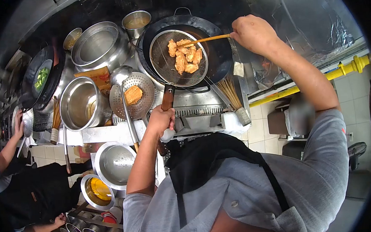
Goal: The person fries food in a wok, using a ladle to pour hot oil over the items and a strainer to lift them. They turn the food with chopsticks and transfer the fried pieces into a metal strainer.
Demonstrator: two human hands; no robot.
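Grey shirt (266, 187) nearest, your left hand (161, 121) grips the strainer (160, 58), its browned pieces (191, 67) over the wok (221, 58), likely being separated; your right hand (252, 33) pinches chopsticks (215, 38), and the next move probably wants a level strainer

There is one mesh strainer (158, 54), its heaped fried pieces (190, 56) overlapping too much to count exactly. The middle has one steel ladle (120, 75) and one perforated skimmer (140, 85) with one fried slab (133, 95). Two bamboo brushes show: one left (56, 117), one right (228, 92). Near left, one bowl (88, 193) holds yellow liquid.
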